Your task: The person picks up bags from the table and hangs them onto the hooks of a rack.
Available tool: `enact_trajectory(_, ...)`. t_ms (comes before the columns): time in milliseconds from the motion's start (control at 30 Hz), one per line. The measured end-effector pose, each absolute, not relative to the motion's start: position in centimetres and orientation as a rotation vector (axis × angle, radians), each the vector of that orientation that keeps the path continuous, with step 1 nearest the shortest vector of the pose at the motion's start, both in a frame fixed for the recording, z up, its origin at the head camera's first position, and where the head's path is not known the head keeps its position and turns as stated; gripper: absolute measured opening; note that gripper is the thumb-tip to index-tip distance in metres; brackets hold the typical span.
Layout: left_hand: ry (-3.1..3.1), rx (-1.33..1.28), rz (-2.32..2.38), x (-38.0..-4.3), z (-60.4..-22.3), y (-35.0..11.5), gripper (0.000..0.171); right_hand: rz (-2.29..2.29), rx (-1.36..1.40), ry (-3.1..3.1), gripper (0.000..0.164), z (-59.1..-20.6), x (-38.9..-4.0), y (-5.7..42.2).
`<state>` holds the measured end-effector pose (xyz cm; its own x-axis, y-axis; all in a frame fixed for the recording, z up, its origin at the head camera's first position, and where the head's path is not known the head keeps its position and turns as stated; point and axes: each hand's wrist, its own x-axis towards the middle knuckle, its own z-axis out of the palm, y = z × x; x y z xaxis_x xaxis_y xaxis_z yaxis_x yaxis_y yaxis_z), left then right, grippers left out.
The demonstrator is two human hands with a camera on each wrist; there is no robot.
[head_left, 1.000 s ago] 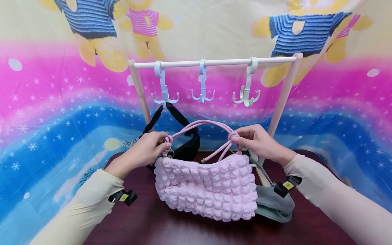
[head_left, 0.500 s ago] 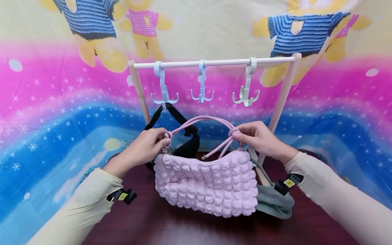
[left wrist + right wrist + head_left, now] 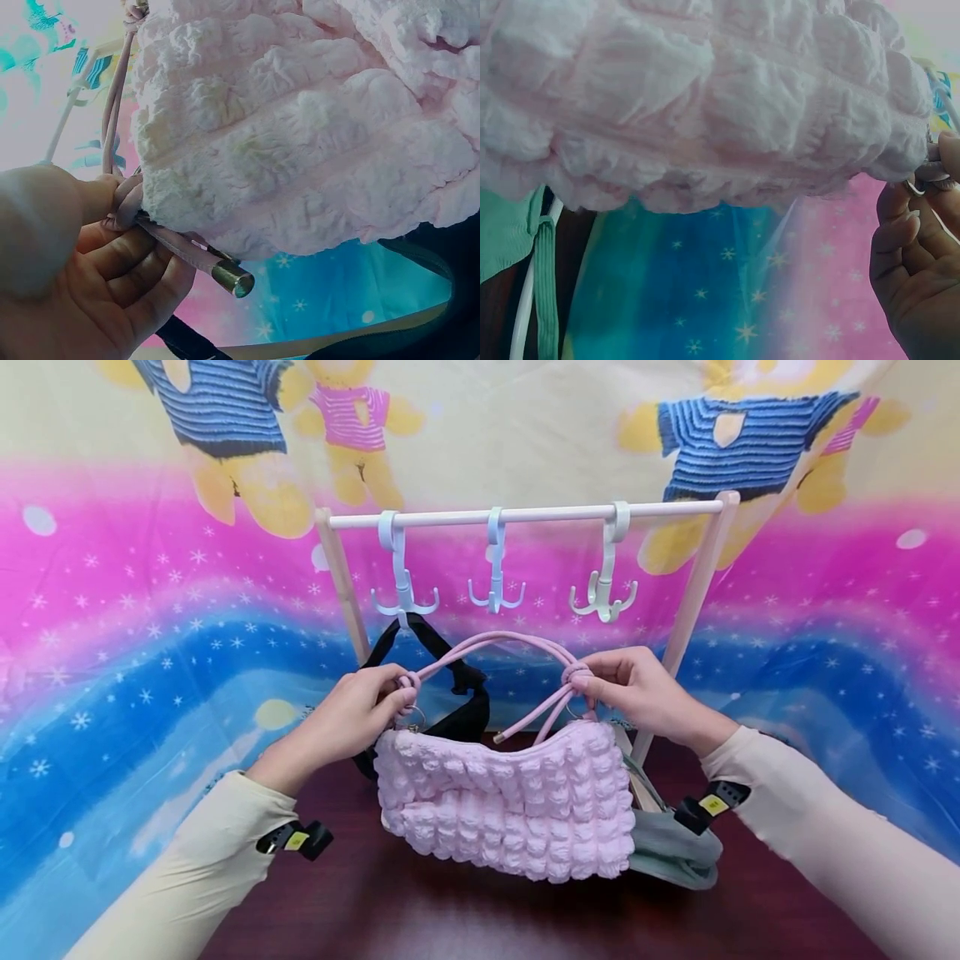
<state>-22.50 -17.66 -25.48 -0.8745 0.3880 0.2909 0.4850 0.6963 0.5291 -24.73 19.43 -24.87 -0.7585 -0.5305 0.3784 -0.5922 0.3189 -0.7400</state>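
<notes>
A puffy pink handbag (image 3: pixel 502 806) hangs by its cord handle (image 3: pixel 510 637) between both hands. My left hand (image 3: pixel 360 710) pinches the knot at the handle's left end, thumb against fingers. At the right knot, my right hand (image 3: pixel 637 693) does the same. In the left wrist view, a metal-tipped cord end (image 3: pixel 232 277) pokes out beside the fingers of the left hand. The right wrist view shows the fingers (image 3: pixel 896 232) of the right hand at the bag's upper corner, close to a metal ring. The handle's arch stands just below the hooks of the rack.
Behind the bag stands a rack with a white rail (image 3: pixel 555 513). Three hook hangers hang from it: left (image 3: pixel 403 593), middle (image 3: pixel 496 593) and right (image 3: pixel 604 597). A black bag (image 3: pixel 465 714) hangs from the left one. A grey-green bag (image 3: pixel 675 852) sits right on the dark table (image 3: pixel 315 893).
Both hands have raised the pink handbag a little, and its handle's arch has come nearer the hooks. The grip on both knots is unchanged. The rack and hangers stay put.
</notes>
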Motion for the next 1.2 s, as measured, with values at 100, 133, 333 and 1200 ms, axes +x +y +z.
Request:
enact_trajectory(100, -2.741, -0.705, -0.933, -22.44, -25.36, -17.61, 0.017, 1.441, 1.062, -2.482, 0.021, -24.59, -24.65, 19.35)
enact_trajectory(133, -2.742, -0.705, -0.934, -22.42, -25.34, -17.59, 0.017, 1.436, 1.058, -2.483, 0.021, -24.53, -24.64, 19.33)
enact_trajectory(333, -2.756, -0.719, -0.948, -22.33, -25.29, -17.47, 0.016, 1.398, 1.028, -2.509, 0.022, -24.53, -24.76, 19.37)
enact_trajectory(1200, -2.733, -0.694, -1.008, -22.27, -24.58, -16.89, 0.019, 1.356, 0.997, -2.482, 0.022, -23.89, -25.04, 19.94)
